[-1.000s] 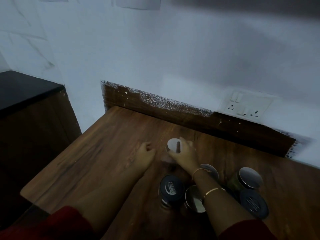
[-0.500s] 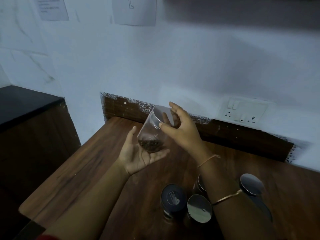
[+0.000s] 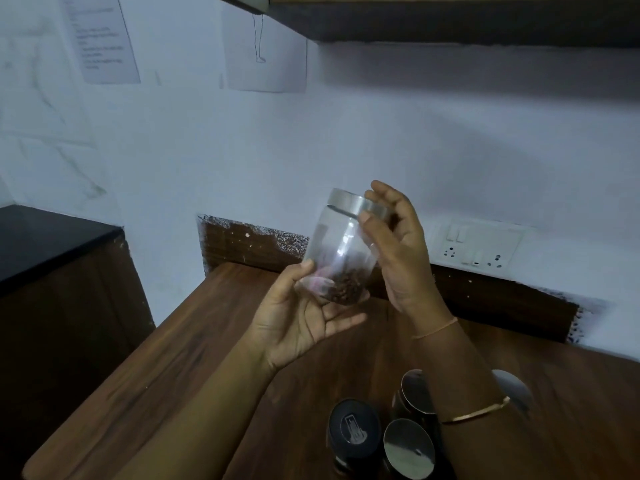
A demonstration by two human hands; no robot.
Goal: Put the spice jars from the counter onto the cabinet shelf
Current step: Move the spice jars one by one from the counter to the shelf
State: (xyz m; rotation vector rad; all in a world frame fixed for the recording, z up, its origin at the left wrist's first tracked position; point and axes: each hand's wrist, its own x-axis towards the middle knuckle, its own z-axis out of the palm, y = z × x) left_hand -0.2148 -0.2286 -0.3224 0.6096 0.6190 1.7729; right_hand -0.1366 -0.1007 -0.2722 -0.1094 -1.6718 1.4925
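Counter [image 3: 173,358] nearest us, and on it a black-lidded jar [image 3: 353,427] stands just beside a silver-lidded jar [image 3: 408,448], with another jar [image 3: 414,389] half hidden by the right forearm. Bare wood runs from them to the counter's left edge. Up above it, the left hand [image 3: 298,320] cups the base of a clear jar [image 3: 341,258], thumb on the side and fingers curled underneath. The right hand [image 3: 398,247] pinches its silver lid [image 3: 356,206] between thumb and fingertips. It's tilted, in the air well clear of the counter, dark spice pooled at the bottom. Behind it are the wall [image 3: 346,133] and a switch plate [image 3: 478,247]. There's open air up to the cabinet [image 3: 450,22] overhead.
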